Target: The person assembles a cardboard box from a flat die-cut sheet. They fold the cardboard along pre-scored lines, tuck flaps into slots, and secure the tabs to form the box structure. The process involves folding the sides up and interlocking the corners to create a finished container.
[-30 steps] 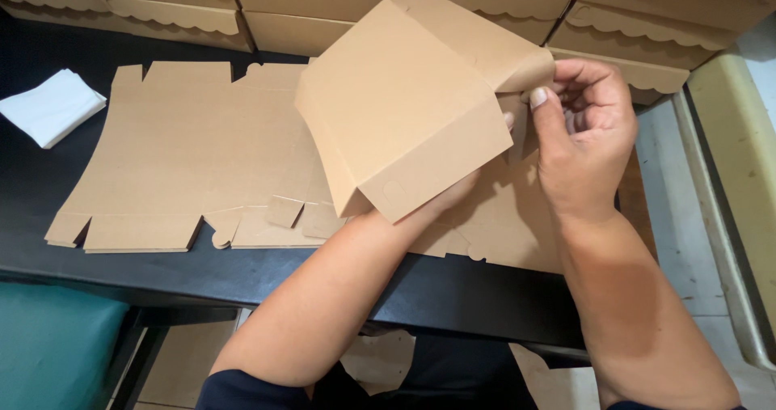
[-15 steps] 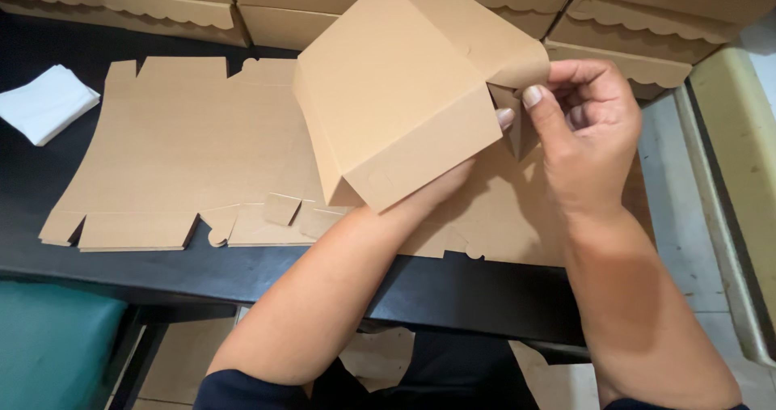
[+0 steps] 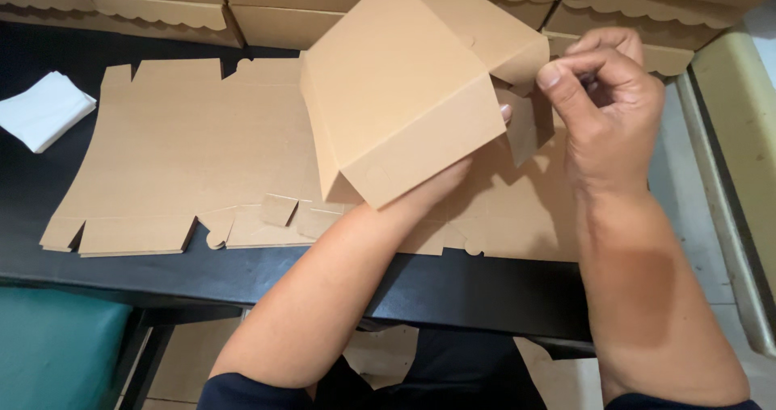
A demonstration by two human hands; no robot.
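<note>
One half-folded brown cardboard box (image 3: 404, 103) is raised above flat blanks (image 3: 186, 151). The left hand (image 3: 453, 179) reaches beneath it as support, fingers mostly hidden. The right hand (image 3: 602, 107) pinches a side flap (image 3: 525, 127) between thumb and fingertips, bracing the corner.

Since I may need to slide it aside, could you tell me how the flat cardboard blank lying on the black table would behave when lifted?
The flat cardboard blank is thin with many cut flaps, so it probably sags and bends at its creases. It looks light for its spread. Lying flat on the black table, it should slide easily without tipping.
</note>
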